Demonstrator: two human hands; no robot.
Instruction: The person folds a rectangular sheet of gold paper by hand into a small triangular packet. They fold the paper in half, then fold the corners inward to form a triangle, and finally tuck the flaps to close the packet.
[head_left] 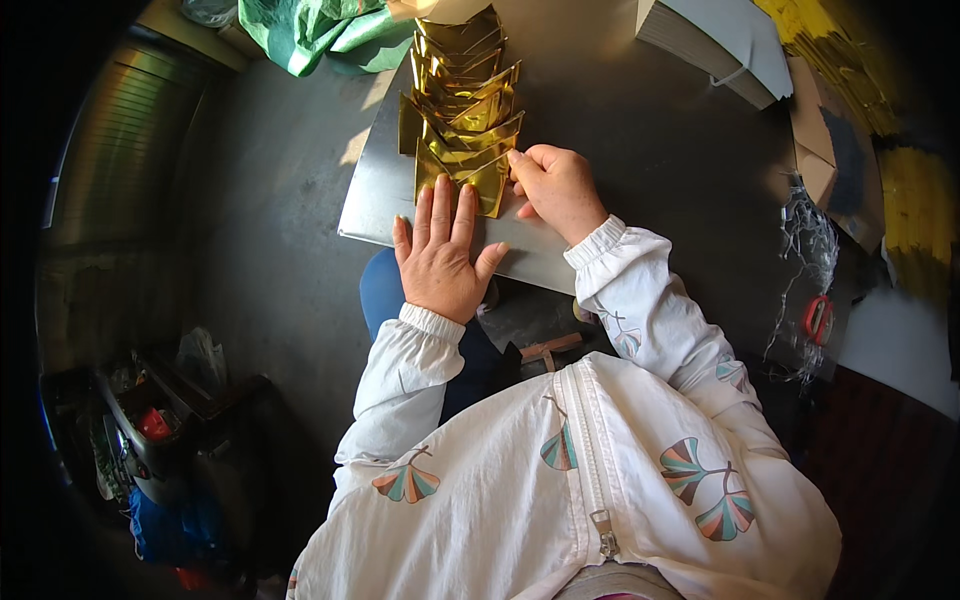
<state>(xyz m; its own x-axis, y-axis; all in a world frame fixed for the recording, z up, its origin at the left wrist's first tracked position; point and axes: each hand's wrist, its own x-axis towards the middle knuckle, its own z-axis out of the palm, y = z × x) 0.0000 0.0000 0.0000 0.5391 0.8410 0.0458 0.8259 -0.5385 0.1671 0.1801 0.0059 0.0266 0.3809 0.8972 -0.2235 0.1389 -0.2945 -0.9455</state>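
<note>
Nearest us, our left hand lies flat, fingers spread, on the grey board's near edge, touching the nearest gold foil piece, whose corner our right hand pinches, the row running straight away.

Shiny gold folded foil pieces sit at upper centre on a grey board. Lower centre, the white jacket bears teal-and-coral fan-leaf prints. Green cloth lies upper left.
</note>
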